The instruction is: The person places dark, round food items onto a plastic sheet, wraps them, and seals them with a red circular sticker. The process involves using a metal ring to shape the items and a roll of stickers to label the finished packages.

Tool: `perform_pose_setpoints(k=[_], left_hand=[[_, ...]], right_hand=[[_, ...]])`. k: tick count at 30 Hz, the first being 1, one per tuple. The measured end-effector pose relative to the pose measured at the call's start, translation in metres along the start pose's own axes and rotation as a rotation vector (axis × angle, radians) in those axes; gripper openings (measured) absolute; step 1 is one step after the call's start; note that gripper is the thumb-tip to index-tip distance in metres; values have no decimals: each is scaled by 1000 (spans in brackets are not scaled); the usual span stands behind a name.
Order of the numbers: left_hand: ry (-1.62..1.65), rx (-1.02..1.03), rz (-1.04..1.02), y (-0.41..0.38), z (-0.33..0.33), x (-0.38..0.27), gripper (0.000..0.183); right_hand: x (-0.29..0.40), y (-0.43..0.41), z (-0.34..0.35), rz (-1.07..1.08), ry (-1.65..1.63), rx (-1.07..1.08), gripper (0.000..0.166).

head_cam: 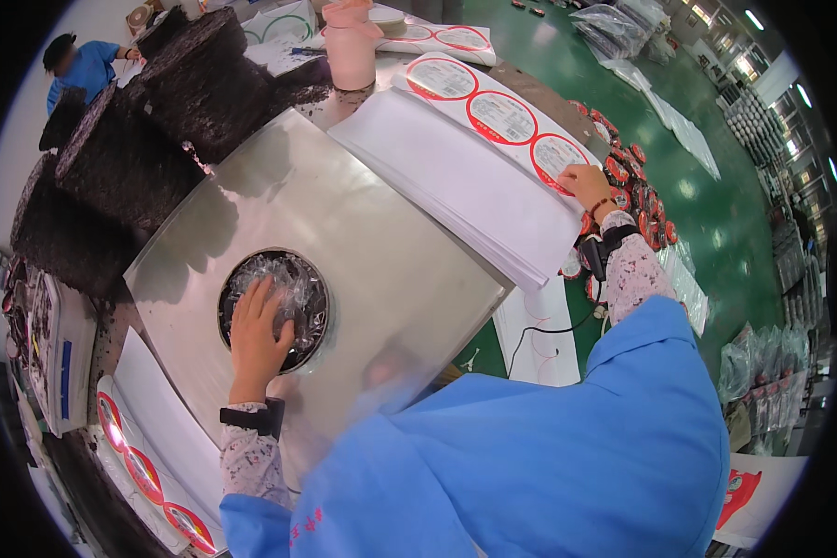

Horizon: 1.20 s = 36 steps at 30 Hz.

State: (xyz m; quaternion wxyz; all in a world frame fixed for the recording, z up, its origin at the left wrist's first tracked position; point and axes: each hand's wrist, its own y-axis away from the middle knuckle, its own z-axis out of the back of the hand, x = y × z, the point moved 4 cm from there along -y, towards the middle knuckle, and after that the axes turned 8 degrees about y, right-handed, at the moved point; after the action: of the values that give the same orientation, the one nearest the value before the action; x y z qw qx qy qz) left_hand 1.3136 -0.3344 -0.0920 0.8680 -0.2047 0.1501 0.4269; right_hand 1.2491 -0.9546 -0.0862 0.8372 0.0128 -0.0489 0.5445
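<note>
My left hand (257, 342) rests with its fingers spread on crumpled clear plastic film (289, 286) in a round opening of a flat metal plate (390, 244). Something dark lies under the film. On the right, my right hand (586, 185) touches the lower end of a sheet of round red-edged labels (506, 118) with its fingertips; whether it pinches the label there I cannot tell. That sheet lies along the far edge of a stack of white paper (453, 181), which overlaps the plate's upper right side.
Large dark, crumbly round blocks (195, 84) stand beyond the plate. A pink container (350, 49) stands at the back. Red-labelled packs (645, 202) are heaped at the right. More round labels (143, 474) lie lower left. A co-worker (87, 66) is at the upper left. A black cable (530, 331) hangs near my right forearm.
</note>
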Motion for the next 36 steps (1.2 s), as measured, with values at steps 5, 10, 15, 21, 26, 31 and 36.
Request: perform_pose_setpoints(k=[5,10,15,21,26,31,36], left_hand=[[-2,-7,-6,0,1,0,45],[5,-3,4,0,2,-2,45],[4,7,9,-1,2,-2,45],[101,-35,52,1,7,0,54],[18,-33,11,6,8,1,42],[-61,-143,70,10,11,-3,40],[-23,-235,68,29,16,-1,39]], right_hand=[[11,14,-30,180,439,-164,37],[5,-8,-27,-75,363,-97,17],[3,-14,2,-2,114,20,19],[39,-6,7,127,257,61,30],[16,-14,47,84,397,144,32],[97,-20,128,232,318,-253,37],[353,57,64,945,-238,-225,43]])
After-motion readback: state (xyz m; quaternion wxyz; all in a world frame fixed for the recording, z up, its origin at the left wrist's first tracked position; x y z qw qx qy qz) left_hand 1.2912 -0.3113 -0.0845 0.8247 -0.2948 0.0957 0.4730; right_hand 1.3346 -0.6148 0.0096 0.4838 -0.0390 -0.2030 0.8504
